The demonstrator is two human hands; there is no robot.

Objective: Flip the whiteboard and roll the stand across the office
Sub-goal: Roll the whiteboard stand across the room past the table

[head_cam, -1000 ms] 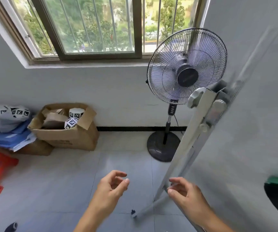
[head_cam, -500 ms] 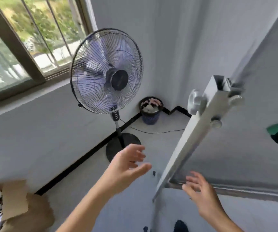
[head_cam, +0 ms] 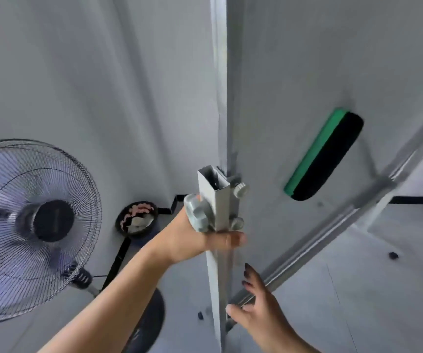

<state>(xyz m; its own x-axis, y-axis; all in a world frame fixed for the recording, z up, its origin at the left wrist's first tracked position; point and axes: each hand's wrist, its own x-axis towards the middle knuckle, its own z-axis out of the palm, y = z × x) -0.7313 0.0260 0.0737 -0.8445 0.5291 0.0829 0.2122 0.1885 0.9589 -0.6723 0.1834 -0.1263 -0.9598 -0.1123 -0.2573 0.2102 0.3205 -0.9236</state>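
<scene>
The whiteboard [head_cam: 307,72] fills the right half of the view, its face white and its metal bottom rail [head_cam: 332,230] running diagonally. A grey square post of the stand [head_cam: 215,276] rises at centre, with a large grey knob [head_cam: 197,216] near its top. My left hand [head_cam: 200,240] is wrapped around the post just under the knob. My right hand [head_cam: 253,309] is lower, fingers spread, touching the lower end of the board's rail beside the post. A green and black eraser [head_cam: 325,154] sticks to the board.
A standing fan [head_cam: 34,225] is close on the left, its round base [head_cam: 151,317] on the floor beside the post. A dark bin [head_cam: 137,219] with rubbish sits in the wall corner behind. Grey tiled floor shows at lower right.
The view has swung right, away from the window. My left hand rose and closed on the post under the knob. My right hand reached the board's bottom rail.
</scene>
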